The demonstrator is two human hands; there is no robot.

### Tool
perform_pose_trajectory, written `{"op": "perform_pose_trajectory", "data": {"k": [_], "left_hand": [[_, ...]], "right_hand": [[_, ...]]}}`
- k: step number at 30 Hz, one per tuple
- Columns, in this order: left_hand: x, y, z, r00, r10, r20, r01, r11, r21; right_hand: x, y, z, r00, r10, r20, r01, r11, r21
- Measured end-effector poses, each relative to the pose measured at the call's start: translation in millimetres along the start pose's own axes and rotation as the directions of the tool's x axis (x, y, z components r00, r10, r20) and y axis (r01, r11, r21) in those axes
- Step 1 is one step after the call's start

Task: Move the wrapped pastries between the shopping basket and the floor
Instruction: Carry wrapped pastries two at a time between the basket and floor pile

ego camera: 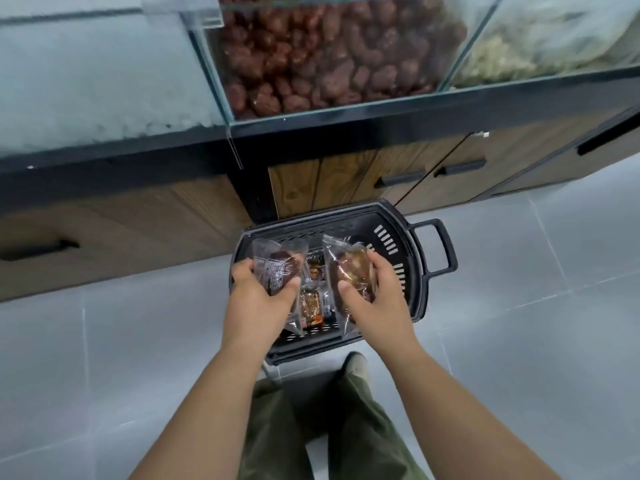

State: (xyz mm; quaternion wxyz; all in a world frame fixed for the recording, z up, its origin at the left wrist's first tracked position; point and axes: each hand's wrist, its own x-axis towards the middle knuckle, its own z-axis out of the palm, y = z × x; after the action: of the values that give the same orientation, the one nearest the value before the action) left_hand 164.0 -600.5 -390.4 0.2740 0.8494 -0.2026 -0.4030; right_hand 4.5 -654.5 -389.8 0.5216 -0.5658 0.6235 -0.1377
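Nearest to us are green trousers [346, 438] and a shoe toe [355, 362], with both forearms reaching out over the shopping basket [429, 271]. Our left hand [258, 296] has its grip curled round one wrapped pastry [277, 268], thumb across the label side. Our right hand [375, 294] has its grip closed round a second pastry [351, 271] the same way. Both packets hang over the basket's open top, neither one on the floor [519, 341].

What we'd worry about: that film looks slick and loose, so a lazy grip could let a packet slide out. Squeeze too hard and the pastry probably squashes. The dangling wrapper ends might also snag the basket rim.

Down in the basket, a few smaller wrapped snacks [311, 299] lie on the bottom between our hands. The basket seems to sit on grey tiles.

Further back is a wood-fronted counter [346, 178] carrying clear bins. One is packed with dark red dried fruit [329, 64] and one holds pale bits [502, 60].
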Motion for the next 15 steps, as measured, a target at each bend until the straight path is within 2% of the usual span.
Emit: {"op": "perform_pose_trajectory", "data": {"k": [3,5,9,15], "left_hand": [[33.4,-33.9,33.6,0.993,-0.115,0.019,0.115,0.993,0.012],[51.8,-59.7,56.9,0.988,-0.144,0.047,0.144,0.989,0.017],[86.3,-106.3,100.3,0.981,-0.178,0.071,0.175,0.984,0.044],[119.1,-161.7,142.6,0.974,-0.212,0.083,0.206,0.976,0.072]], "right_hand": [[29.6,50.3,33.4,0.996,0.062,0.063,-0.063,0.998,0.014],[46.6,83.0,54.2,0.991,0.093,0.096,-0.093,0.996,-0.010],[77.8,135.3,86.0,0.973,0.172,0.155,-0.153,0.980,-0.124],[114.6,186.4,125.1,0.957,0.198,0.213,-0.115,0.930,-0.349]]}}
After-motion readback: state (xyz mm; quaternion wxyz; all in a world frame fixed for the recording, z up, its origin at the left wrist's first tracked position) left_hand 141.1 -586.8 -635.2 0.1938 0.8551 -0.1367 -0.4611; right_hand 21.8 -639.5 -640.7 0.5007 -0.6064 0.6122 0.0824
